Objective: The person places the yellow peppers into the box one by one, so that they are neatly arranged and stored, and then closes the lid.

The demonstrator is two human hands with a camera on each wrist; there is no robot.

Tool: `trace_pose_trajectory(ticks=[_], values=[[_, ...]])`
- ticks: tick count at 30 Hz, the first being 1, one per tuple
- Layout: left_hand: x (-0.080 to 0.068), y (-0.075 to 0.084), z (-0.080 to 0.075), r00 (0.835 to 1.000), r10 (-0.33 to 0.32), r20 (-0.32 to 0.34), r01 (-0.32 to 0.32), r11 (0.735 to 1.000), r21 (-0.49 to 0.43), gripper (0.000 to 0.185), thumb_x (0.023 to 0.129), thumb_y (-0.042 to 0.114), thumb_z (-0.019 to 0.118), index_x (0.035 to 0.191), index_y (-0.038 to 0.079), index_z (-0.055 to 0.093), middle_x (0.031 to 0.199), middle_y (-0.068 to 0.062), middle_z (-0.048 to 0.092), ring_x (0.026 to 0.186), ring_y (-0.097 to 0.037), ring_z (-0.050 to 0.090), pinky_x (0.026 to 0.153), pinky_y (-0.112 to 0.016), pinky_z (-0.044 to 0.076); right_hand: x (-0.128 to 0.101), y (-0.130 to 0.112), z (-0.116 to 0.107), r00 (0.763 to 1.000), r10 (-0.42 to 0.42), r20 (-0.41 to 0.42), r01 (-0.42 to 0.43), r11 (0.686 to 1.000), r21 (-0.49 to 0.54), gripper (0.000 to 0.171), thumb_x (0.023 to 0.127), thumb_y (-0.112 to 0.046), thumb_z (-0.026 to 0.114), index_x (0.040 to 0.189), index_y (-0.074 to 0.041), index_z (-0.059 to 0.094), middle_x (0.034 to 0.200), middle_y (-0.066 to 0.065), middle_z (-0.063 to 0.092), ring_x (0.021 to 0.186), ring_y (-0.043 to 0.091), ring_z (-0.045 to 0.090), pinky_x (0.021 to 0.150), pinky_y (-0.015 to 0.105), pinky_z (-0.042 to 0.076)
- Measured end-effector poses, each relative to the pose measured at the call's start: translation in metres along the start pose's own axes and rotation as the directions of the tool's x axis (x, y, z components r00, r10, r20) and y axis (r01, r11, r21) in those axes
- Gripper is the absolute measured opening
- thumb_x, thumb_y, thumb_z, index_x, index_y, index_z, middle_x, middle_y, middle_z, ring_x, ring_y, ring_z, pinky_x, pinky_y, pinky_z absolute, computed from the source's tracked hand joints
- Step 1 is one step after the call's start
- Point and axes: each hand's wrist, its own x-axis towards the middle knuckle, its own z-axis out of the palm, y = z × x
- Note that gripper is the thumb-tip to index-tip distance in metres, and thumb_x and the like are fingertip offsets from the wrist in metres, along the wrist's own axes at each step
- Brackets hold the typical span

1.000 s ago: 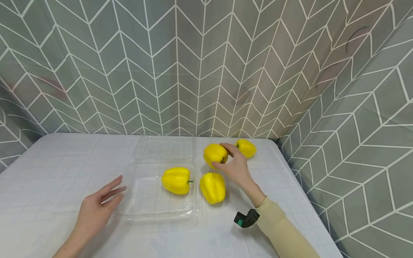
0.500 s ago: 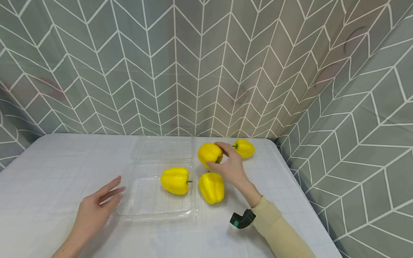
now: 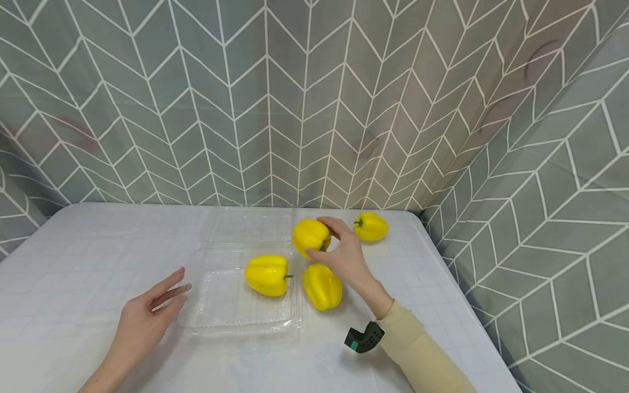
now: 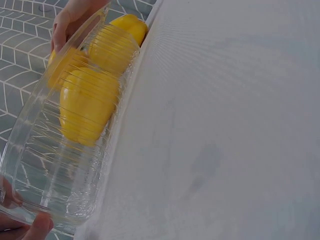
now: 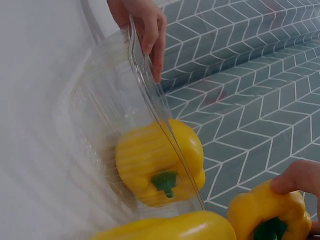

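Gripping a yellow pepper (image 3: 310,235) w/ curled fingers, right hand (image 3: 344,254) hovers beside clear tray (image 3: 236,314); left hand (image 3: 147,314) rests flat, fingers straight, at tray's left edge.

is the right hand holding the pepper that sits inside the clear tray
No, the right hand grips another yellow bell pepper above the table, outside the clear plastic tray.

Staged recording booth, white-clothed table (image 3: 73,284), grey chevron-print curtain (image 3: 275,98) enclosing the table behind and at right
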Motion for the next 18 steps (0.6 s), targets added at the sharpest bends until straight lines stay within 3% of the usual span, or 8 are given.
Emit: trace_pose_trajectory(ticks=[18], values=[[0.001, -0.001, 0.000, 1.000, 0.024, -0.009, -0.024, 1.000, -0.017, 0.047, 0.092, 0.020, 0.061, 0.137, 0.014, 0.050, 0.133, -0.014, 0.054, 0.097, 0.013, 0.058, 0.070, -0.006, 0.047, -0.003, -0.016, 0.014, 0.996, -0.080, 0.046, 0.076, 0.993, 0.088, 0.062, 0.073, -0.018, 0.081, 0.129, -0.013, 0.054, 0.125, -0.002, 0.055, 0.114, 0.015, 0.053, 0.098, 0.038, 0.044]])
